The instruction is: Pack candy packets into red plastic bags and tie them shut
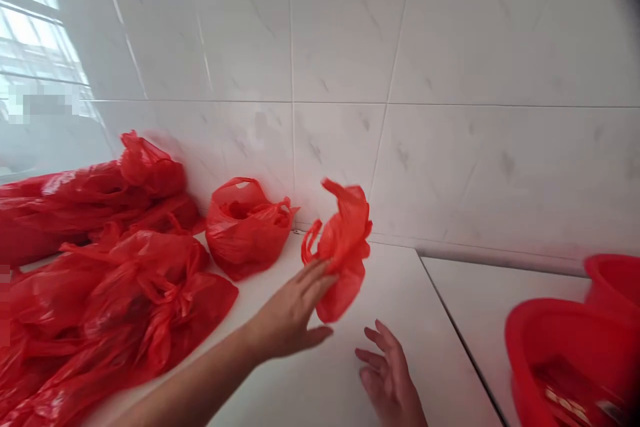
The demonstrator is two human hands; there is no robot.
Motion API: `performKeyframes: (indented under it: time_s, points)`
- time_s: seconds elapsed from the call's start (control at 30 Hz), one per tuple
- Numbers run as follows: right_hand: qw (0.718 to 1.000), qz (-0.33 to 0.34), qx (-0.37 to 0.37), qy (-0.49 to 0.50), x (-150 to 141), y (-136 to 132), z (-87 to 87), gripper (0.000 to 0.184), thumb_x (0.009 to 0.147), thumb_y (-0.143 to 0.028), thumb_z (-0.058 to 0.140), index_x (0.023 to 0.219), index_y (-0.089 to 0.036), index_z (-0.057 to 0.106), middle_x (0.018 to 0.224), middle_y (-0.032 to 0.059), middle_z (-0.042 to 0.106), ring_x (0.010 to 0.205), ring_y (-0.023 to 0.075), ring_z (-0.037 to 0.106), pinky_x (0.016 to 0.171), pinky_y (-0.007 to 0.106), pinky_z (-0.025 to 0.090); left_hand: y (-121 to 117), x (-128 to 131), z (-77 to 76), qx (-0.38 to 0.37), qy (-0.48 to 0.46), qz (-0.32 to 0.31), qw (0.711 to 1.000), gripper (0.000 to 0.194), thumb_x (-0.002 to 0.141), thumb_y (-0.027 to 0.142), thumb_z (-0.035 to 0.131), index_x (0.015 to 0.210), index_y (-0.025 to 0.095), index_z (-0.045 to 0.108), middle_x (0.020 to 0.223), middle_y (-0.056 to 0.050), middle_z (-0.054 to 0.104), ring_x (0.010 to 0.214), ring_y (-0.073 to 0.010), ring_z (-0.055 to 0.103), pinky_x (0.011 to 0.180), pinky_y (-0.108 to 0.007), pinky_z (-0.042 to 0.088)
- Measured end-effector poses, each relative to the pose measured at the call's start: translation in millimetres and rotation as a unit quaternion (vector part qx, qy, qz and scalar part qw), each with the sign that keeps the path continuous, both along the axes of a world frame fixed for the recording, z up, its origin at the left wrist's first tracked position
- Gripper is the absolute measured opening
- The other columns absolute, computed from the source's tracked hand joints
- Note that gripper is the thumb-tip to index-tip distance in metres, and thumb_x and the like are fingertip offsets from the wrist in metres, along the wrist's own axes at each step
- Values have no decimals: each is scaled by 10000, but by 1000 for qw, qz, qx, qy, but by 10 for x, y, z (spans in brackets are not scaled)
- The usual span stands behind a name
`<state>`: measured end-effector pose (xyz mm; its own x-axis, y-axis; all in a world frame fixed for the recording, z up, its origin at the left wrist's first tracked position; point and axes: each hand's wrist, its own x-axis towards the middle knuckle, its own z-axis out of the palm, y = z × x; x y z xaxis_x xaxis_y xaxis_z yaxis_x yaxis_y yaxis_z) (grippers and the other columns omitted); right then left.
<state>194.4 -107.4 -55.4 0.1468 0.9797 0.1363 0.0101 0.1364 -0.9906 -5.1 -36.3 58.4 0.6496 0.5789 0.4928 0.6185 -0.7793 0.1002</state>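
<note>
A small red plastic bag (347, 250) stands crumpled over the white surface near the tiled wall, its handle loop sticking out to the left. My left hand (297, 310) reaches to it from the left. Its fingers lie stretched out against the near side of the bag, and the thumb is spread away. Whether the bag rests on the surface I cannot tell. Lower and to the right, my right hand (387, 373) is open with loosely bent, parted fingers and nothing in it, apart from the bag.
Left of the small bag sits a filled red bag (245, 233) against the wall. A heap of red plastic bags (120, 293) covers the left side. At right stand a red tub (520, 327) with packets inside and another red tub (595, 287). A dark seam (457, 327) crosses the white surface.
</note>
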Motion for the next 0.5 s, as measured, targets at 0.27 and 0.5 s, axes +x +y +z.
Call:
performKeyframes:
  time_s: [0.27,0.5]
  points:
    - [980,30,-74,183,214,48,384,326,799,-447,607,1030,-218,585,1007,55,677,941,222,629,828,349,498,-507,555,-484,-268,52,-56,960,736,713,198,592,1393,328,345,1457,-34,390,1232,-254,487,991,-379,440]
    - [970,-55,-77,224,512,169,301,274,756,-399,647,953,-209,631,929,31,697,840,201,635,703,284,509,-414,295,-262,-305,-61,96,945,252,792,254,494,1015,277,609,872,24,674,745,-147,606,676,-238,463]
